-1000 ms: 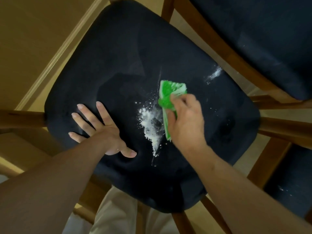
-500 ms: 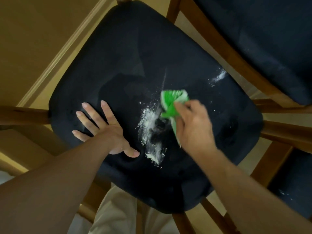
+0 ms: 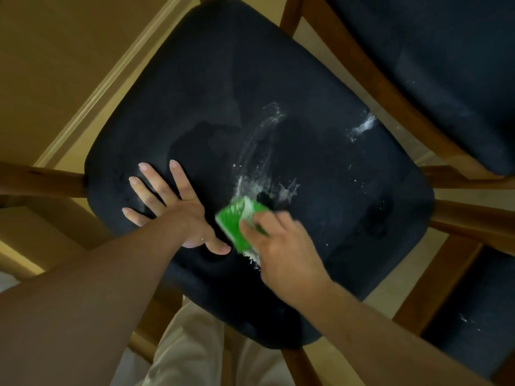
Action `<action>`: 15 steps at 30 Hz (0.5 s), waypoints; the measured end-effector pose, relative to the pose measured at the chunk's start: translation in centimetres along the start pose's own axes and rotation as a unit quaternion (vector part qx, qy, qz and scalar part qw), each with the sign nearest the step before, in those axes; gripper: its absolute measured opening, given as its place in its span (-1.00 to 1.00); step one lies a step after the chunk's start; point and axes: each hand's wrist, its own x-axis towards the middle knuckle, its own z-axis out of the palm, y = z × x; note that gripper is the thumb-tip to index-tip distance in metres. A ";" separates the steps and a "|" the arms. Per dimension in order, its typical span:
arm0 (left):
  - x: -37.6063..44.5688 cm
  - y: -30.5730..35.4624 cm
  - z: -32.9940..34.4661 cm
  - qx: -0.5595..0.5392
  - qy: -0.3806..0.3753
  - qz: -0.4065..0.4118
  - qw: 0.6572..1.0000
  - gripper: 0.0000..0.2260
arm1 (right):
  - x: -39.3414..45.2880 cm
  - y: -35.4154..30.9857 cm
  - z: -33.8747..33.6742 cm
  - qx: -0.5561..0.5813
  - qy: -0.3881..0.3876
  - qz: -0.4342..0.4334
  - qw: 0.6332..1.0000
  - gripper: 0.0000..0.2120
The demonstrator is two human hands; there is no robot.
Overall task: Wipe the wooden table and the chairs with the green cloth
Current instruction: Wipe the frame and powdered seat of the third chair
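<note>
While we lean over the dark padded chair seat (image 3: 320, 168), our right hand (image 3: 281, 246) has its fingers curled round the green cloth (image 3: 237, 221), clamped on it and pressing it down on the seat near the middle, a little toward the near edge. That cloth is folded into a thick pad, blurred at its edges, with white powder clinging to its lower corner. Our left hand (image 3: 172, 207) lies flat on the seat just beside the cloth, fingers spread apart and straight, the thumb pointing toward the cloth and nearly touching it; it grips nothing. White powder (image 3: 259, 162) streaks the fabric in a thin curved smear running from just above the cloth toward the far side of the seat, with small specks scattered to the right and a second white patch (image 3: 363, 125) near the seat's right far edge. Wooden frame rails (image 3: 41, 179) stick out from under the seat on the left and right. A second dark seat (image 3: 446, 65) sits at the upper right, close beside the first, and part of a third (image 3: 473, 316) shows at the lower right with a few white flecks on it. Light trousers (image 3: 189, 352) appear below the near edge of the seat, between our arms.
</note>
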 end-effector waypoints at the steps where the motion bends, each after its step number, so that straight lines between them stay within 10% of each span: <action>1: 0.0 0.0 0.0 0.000 0.001 0.002 1.000 0.47 | -1.1 -0.1 0.3 0.004 -0.016 -0.019 1.000 -0.38; 15: 0.2 0.0 0.0 0.010 0.000 0.002 1.000 0.48 | 8.1 1.2 -1.9 0.072 0.145 0.122 0.979 -0.60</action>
